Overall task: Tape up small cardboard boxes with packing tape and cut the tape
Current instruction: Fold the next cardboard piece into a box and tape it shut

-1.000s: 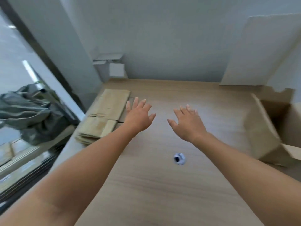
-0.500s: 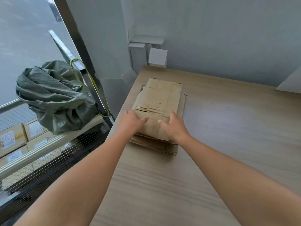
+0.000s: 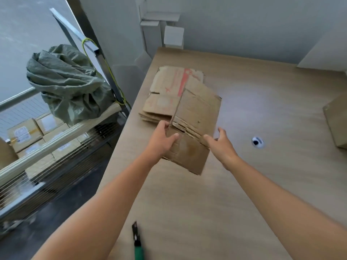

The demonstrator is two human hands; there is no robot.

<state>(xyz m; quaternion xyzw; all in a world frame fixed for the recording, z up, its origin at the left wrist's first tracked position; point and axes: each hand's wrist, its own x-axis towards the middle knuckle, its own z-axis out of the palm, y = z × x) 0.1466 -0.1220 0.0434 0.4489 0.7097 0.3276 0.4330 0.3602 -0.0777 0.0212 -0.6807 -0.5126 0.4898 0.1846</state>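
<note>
Blur softens the flattened box (image 3: 199,113) in the grip of the left hand (image 3: 161,141), fingers partly hidden; the right hand (image 3: 219,145), grip wide, hovers alongside.

Left forearm (image 3: 112,199): bare along all of its visible length, from the lower left corner of the frame up to the wrist; broad at the frame edge and tapering toward the hand.
Right forearm (image 3: 281,199): bare as well, from the lower right edge of the frame to the wrist, with the same taper.
Left hand (image 3: 161,142): bare, near the frame's centre; outline slightly blurred.
Right hand (image 3: 220,145): bare, just right of centre; the thumb and fingers show separately, with blurred edges.
</note>
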